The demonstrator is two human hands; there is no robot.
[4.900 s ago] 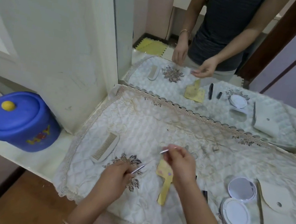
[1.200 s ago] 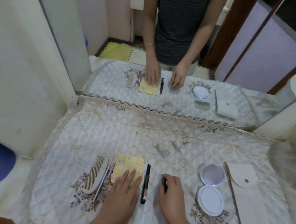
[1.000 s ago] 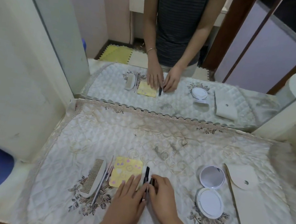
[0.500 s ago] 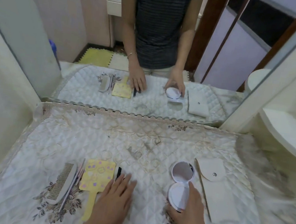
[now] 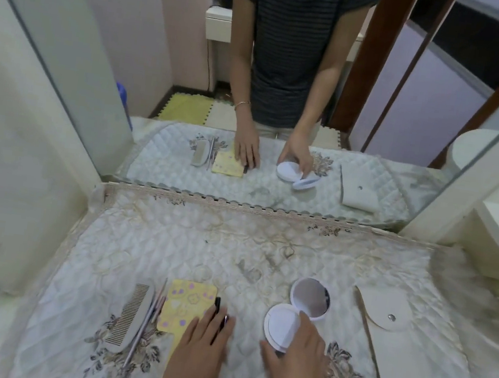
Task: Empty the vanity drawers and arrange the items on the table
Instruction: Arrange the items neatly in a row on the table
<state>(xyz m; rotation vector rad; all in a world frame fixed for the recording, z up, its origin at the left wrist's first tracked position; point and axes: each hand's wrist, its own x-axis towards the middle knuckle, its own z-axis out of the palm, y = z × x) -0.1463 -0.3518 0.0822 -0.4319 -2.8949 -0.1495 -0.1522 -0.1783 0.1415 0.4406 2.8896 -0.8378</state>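
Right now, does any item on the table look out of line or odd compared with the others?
The round compact mirror stands out: it lies open and angled, apart from the tidy row of comb, yellow hand mirror and black pens. The right hand is on it. The quilted cloth shows brownish stains mid-table.

1. The person's left hand [image 5: 200, 345] and right hand [image 5: 299, 355] are bare, with no gloves or rings showing.
2. Both forearms are bare to the bottom edge of the head view; no sleeve reaches them.
3. The mirror [image 5: 285, 98] shows a dark top [image 5: 293, 42] with thin, faint horizontal stripes.
4. The top has short sleeves that end on the upper arms, and a rounded neckline.
5. A thin gold-coloured bangle [image 5: 242, 104] circles one wrist in the reflection.
6. Below the top's hem, a strip of pale clothing shows.
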